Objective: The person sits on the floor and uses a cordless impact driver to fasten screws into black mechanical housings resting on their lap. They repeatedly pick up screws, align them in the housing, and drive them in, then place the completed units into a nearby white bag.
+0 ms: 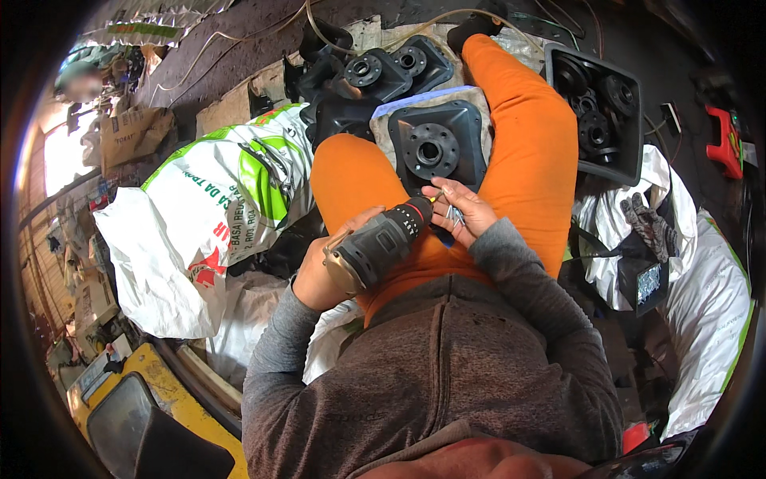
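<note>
My left hand (pixel 321 275) is wrapped round a grey and black cordless drill (pixel 373 246), which lies slanted over my lap with its chuck toward my right hand. In the palm of my right hand (pixel 471 209) lie several thin silvery screws (pixel 454 215). The thumb and fingers of that hand pinch around the drill's tip, where a small yellowish piece shows. Between my thighs sits a black square moulded part (pixel 469 128) with a round, holed metal flange (pixel 431 150) at its middle. My fingers are just short of this flange's near side.
More black flanged parts (pixel 379 72) lie beyond my left knee. A black crate (pixel 630 164) of round metal parts stands at the right. White sacks (pixel 199 215) flank me. A pale hose (pixel 319 32) crosses the floor. Gloves (pixel 650 227) and a red tool (pixel 722 142) are at right.
</note>
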The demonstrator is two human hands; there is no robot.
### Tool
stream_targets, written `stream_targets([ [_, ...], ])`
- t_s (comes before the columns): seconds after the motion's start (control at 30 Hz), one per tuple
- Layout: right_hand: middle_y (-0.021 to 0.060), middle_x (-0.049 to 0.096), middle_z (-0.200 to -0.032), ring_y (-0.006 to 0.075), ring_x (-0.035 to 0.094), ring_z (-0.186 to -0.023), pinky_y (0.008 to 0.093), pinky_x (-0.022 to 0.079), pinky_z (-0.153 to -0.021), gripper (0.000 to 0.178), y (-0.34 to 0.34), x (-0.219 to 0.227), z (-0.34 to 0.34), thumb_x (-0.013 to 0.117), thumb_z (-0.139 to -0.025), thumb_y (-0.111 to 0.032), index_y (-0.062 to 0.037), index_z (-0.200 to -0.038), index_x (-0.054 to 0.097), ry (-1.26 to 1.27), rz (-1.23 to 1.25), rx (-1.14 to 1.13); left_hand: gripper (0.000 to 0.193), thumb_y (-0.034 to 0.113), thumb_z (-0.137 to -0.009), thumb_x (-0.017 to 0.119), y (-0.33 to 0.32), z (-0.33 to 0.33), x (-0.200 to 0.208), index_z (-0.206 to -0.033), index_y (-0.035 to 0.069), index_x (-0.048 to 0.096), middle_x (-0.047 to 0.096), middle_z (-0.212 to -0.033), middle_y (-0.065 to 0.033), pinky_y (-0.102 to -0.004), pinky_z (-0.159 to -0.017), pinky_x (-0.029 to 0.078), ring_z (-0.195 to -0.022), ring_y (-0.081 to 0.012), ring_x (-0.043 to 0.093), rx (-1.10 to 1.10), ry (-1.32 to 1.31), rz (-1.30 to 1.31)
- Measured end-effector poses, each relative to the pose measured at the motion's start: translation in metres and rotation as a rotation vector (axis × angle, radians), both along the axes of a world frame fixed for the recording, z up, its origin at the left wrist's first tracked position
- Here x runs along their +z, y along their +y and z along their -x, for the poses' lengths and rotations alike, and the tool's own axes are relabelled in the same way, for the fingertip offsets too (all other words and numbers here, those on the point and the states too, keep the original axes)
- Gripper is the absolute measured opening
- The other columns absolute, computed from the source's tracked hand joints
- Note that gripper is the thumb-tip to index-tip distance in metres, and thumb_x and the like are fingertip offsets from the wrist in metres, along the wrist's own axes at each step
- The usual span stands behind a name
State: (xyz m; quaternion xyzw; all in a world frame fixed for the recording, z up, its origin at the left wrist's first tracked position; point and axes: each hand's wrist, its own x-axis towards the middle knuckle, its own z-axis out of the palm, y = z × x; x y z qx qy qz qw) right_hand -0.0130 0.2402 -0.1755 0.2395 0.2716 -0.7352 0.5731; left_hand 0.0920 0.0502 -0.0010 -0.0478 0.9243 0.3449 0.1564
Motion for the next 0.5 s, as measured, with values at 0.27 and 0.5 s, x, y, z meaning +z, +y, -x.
stream_targets([
  [0.27,-0.0041,0.041,-0.072,0.0034,0.033,-0.052,0.0202,0.026,-0.042,0.035,-0.030,-0.006,0.012,0.054,-0.098,-0.025,-0.0068,-0.129,0.051,0.392,-0.545,-0.365,0.049,0.005,-0.069,0.072,-0.038,0.032,0.003,-0.117,0.002,0.061,0.062,-0.120,-0.0164,-0.0364,-0.097,0.046,-0.110,-0.0309,0.061,0.198,0.026,0.029],
  [0.5,0.0105,0.062,-0.079,0.0211,0.059,-0.075,0.0321,0.047,-0.073,0.042,-0.063,-0.051,0.052,0.066,-0.087,-0.045,-0.0042,-0.094,0.073,1.009,-0.850,-0.012,0.055,0.010,-0.072,0.069,-0.050,0.053,-0.001,-0.124,0.004,0.055,0.065,-0.111,-0.0169,-0.0352,-0.087,0.050,-0.098,-0.0316,0.064,0.192,-0.103,0.011],
])
